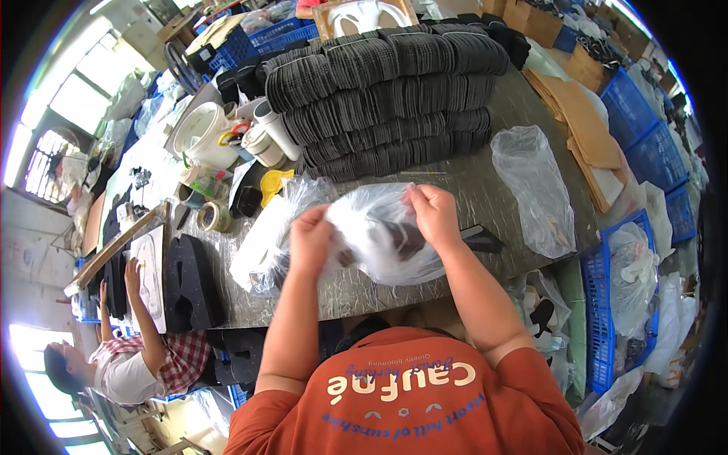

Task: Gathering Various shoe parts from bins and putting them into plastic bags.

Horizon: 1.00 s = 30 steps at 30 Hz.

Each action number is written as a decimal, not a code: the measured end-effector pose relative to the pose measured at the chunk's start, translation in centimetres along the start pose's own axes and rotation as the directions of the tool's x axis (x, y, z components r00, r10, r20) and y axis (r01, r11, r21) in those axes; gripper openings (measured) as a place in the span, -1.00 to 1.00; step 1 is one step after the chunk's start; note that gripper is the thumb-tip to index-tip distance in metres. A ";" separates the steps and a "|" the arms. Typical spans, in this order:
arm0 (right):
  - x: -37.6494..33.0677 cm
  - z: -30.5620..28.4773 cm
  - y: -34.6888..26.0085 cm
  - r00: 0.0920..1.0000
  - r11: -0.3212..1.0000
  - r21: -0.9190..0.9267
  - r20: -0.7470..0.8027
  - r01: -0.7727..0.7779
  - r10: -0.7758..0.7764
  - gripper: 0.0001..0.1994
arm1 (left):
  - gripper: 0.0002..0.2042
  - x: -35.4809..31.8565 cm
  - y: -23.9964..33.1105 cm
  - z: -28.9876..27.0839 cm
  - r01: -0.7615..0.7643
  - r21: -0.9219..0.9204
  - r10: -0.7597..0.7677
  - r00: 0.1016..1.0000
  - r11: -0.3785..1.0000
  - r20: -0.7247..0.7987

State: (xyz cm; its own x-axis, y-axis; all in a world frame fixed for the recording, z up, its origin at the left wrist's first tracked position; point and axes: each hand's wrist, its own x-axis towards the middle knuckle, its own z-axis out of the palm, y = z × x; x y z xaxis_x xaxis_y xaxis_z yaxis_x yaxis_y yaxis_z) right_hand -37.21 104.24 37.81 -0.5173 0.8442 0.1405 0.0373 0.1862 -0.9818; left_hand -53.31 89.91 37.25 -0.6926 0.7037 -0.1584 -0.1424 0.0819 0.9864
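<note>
Both my hands hold one clear plastic bag [383, 227] over the grey table [493, 189]. My left hand [311, 239] grips the bag's left side. My right hand [434, 212] pinches its upper right edge. Dark flat pieces [406, 239] show through the plastic inside the bag. A black flat piece [485, 241] lies on the table just right of my right wrist. More crumpled clear plastic [265, 235] lies left of my left hand.
Tall rows of stacked black flat pieces [387, 91] fill the far table. A loose clear bag [535, 189] lies at right. Tape rolls [214, 216], white tubes [274, 129] and a yellow item [274, 182] sit at left. Blue crates [607, 303] stand right. Another person [144, 356] works lower left.
</note>
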 end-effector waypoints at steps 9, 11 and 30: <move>0.1 3.2 -1.7 0.870 0.812 -0.420 0.452 0.404 -0.199 -0.71 | -0.60 0.3 1.1 0.5 -0.315 0.247 0.221 0.913 0.916 0.344; 1.9 4.3 -1.7 0.908 0.953 -0.177 0.384 0.247 -0.165 -0.79 | -0.73 1.0 1.0 -0.3 -0.167 0.232 0.136 0.980 0.958 0.146; -1.5 10.6 -7.4 0.901 0.892 -0.137 0.001 0.430 -0.434 -0.83 | -0.67 0.9 5.1 -7.8 -0.255 0.111 0.217 0.936 0.960 0.278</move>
State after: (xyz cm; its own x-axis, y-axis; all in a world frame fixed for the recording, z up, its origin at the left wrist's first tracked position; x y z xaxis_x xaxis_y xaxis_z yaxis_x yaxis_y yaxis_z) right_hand -45.75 96.29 43.53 -0.4829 0.6790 0.5530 -0.0721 0.5985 -0.7978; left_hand -60.16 85.45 41.82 -0.4822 0.8726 0.0776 0.1185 -0.0228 0.9927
